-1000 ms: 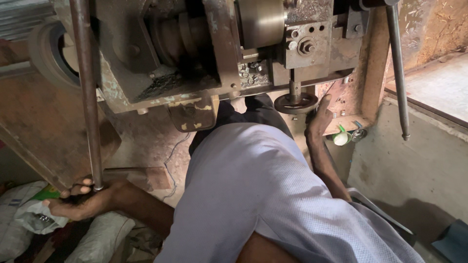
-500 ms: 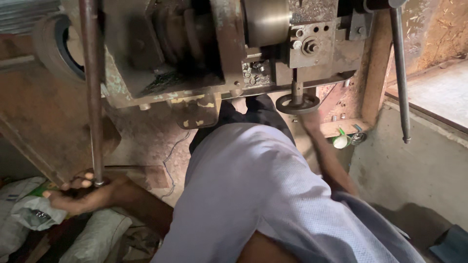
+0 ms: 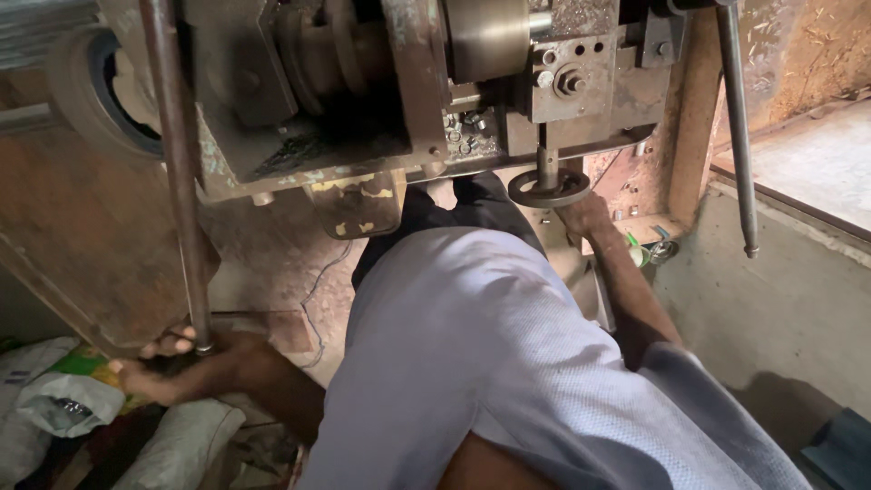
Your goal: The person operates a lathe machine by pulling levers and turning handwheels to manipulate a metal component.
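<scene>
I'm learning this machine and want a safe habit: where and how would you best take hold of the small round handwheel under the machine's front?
Probably by the rim of the handwheel, reached from below on its right. It lies flat on a short vertical shaft, so the rim is exposed all round, while the machine body blocks access from above. The right hand sits at that lower right edge; the left hand grips the long lever.

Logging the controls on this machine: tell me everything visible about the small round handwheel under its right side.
The handwheel is a small, dark metal ring with a hub and what look like spokes, worn and grimy. It hangs flat and level from a short vertical shaft that comes down from the machine body, below a grey block carrying a bolt head. The right hand reaches up to it, fingers at its right rim. Whether they grip it or only touch it cannot be told.
</scene>
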